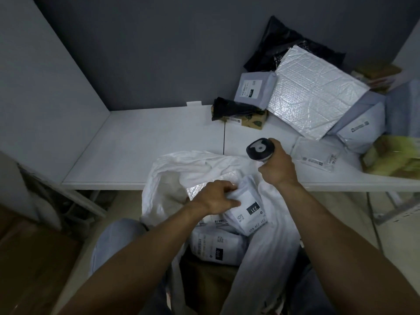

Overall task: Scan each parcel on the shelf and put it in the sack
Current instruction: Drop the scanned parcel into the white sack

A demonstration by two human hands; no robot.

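down low in the centre of the frame, the left hand (216, 196) grips the upper edge of the white parcel marked 231 (248, 212), fingers curled over the plastic. that parcel lies inside the open mouth of the white sack (172, 169), resting on another white parcel marked 010 (216, 246). slightly higher and to the right, the right hand (277, 167) is wrapped round the handle of the handheld scanner (259, 150), whose dark round head faces up over the front edge of the white shelf (141, 144). toward the upper right, the shelf carries a silver bubble mailer (313, 92), a black poly bag (284, 48) behind it, a grey poly parcel (254, 89) left of it, a small cardboard box (250, 120) partly under black plastic, a flat clear-wrapped parcel (318, 155) just right of the scanner, and a yellow-green package (393, 155) at the right edge.
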